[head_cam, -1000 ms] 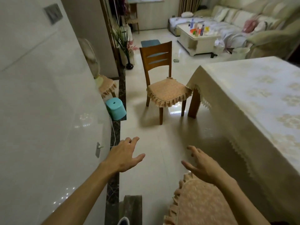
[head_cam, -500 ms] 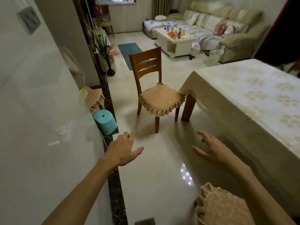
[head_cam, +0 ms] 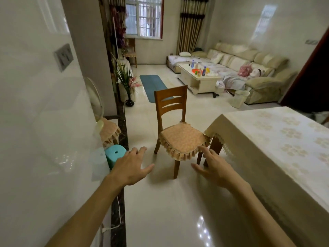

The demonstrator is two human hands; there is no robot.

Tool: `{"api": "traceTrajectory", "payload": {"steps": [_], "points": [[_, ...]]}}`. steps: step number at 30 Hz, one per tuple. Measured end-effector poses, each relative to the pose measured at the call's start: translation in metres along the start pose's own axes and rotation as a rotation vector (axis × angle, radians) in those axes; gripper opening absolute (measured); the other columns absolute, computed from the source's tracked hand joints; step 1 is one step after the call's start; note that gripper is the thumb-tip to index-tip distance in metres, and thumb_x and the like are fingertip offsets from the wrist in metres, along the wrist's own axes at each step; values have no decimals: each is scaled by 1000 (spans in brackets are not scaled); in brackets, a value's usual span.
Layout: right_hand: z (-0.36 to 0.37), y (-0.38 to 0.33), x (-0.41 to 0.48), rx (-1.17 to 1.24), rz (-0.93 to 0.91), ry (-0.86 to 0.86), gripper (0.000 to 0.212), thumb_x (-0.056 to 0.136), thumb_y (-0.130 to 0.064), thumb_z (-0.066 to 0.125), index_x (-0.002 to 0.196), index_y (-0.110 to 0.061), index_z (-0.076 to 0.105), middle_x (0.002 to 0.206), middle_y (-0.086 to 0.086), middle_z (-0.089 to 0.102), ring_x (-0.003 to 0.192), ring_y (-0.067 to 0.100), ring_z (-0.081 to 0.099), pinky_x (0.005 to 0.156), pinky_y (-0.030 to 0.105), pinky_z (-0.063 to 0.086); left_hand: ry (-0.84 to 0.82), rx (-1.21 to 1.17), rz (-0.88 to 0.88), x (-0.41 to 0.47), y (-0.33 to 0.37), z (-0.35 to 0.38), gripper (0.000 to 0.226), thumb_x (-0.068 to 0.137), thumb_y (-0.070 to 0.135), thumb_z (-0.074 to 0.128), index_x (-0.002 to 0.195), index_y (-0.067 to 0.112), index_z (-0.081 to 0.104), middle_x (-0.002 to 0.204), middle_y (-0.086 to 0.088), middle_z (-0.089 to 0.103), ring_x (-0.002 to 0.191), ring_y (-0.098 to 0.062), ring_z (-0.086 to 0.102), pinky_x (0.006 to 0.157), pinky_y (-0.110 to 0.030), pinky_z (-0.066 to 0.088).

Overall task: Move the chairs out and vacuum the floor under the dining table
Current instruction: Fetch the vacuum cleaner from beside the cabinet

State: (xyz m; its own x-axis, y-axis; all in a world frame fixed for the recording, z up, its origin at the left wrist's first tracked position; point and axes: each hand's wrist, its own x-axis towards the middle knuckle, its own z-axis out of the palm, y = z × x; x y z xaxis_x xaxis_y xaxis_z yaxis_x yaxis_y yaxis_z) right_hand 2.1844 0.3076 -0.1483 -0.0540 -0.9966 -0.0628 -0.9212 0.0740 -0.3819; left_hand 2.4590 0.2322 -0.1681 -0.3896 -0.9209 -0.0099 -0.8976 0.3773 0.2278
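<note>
Step in hand, by our read: moving chairs out. One wooden chair (head_cam: 179,132) with a frilled orange cushion (head_cam: 183,139) stands on the floor (head_cam: 169,211) at the near corner of the surface (head_cam: 267,139). Its seat corner is just beside the tablecloth fringe (head_cam: 219,138); we cannot tell if they touch. The chair back is on the far side, seat toward us.

Our left hand (head_cam: 131,166) and right hand (head_cam: 216,168) are both stretched out ahead, fingers spread and loose, grasping nothing. The left hand hangs near the chair's left side, apart from it. The right hand's forefinger lies close by the cushion frill; contact is not clear.

A teal stool (head_cam: 114,155) sits by the wall on the left, with another cushioned seat (head_cam: 108,131) behind it. No vacuum in view, so we judge vacuuming not yet begun.

Next move, we think: close in, take the seat edges or back rail with both hands, then lift or drag the chair away from the surface toward open floor. Mind the tablecloth fringe. The tiles look glossy, so the legs may slide easily.
</note>
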Motion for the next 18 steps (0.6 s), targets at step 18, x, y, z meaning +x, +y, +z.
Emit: {"api": "traceTrajectory", "payload": {"steps": [18], "points": [[-46,54,376,-89,-166,-71,92,64,-93,26,144,-49,13,152,-6,39,131,22,49,101,48,50,38,83,-147,301,-67,-54,76,91,67,40,152,27,19,152,-4,37,134,-23,42,108,-42,41]]}}
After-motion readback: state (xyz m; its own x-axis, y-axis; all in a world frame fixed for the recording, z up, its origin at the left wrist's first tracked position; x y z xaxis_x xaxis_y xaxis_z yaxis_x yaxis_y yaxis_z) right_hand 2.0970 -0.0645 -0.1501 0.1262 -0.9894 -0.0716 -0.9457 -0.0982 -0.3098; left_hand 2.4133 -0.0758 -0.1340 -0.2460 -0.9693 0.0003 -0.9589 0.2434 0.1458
